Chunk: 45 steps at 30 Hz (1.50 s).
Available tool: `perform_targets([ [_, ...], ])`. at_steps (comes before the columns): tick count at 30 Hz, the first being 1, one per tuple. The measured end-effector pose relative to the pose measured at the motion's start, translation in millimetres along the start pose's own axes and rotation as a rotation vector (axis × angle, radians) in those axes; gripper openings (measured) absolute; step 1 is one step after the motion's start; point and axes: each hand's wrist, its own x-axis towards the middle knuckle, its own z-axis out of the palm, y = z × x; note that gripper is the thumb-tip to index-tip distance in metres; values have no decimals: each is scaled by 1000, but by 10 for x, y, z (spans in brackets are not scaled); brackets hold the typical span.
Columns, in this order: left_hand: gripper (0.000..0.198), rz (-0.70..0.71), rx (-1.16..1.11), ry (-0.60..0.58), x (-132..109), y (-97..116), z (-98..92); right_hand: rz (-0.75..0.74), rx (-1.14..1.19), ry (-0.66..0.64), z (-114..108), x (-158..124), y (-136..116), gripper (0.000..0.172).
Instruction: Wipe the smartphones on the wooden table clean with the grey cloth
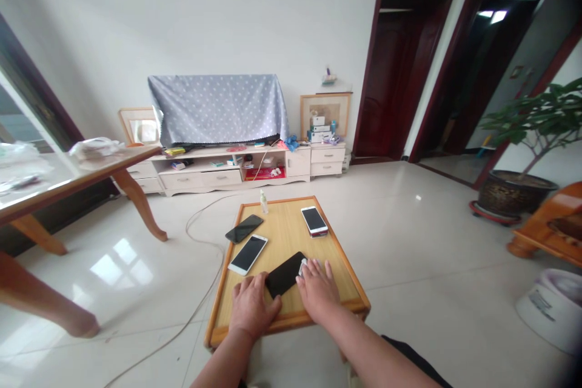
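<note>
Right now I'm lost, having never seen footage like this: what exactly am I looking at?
This one picture comes from a camera worn on a person's head, looking forward and down, so the bare arms are theirs; no machine is involved. Their left hand and right hand lie on either side of a black smartphone on a low wooden table. Also there are a white phone, a dark phone, another white phone and a small bottle. A small white item at the right hand is hard to identify.

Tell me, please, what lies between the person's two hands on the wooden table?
A black smartphone lies between the left hand and the right hand, as the head view shows.
</note>
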Motion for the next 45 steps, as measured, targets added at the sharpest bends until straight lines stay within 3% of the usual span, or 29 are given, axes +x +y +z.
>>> perform_targets([
  [5,53,10,-7,-11,7,-51,37,-280,98,-14,122,-238,-204,57],
  [7,53,10,-7,-13,5,-48,37,-261,95,-28,85,-187,-169,56],
  [12,53,9,-15,26,-3,-32,33,-11,15,-14,-20,47,-17,56],
  [18,52,25,-34,20,9,-87,78,-279,101,-9,118,-127,-242,55],
  [25,54,36,-23,48,17,-113,117,-40,29,11,35,104,-128,59],
  [31,52,43,-18,2,20,-152,119,-333,131,-72,111,-60,-305,64],
  [37,59,15,-21,21,13,-126,97,-47,24,-50,13,192,-172,64],
  [43,53,42,-19,21,17,-188,170,-362,139,-107,153,33,-369,60],
  [45,55,37,-27,34,15,-201,181,-337,135,-106,145,89,-343,59],
])
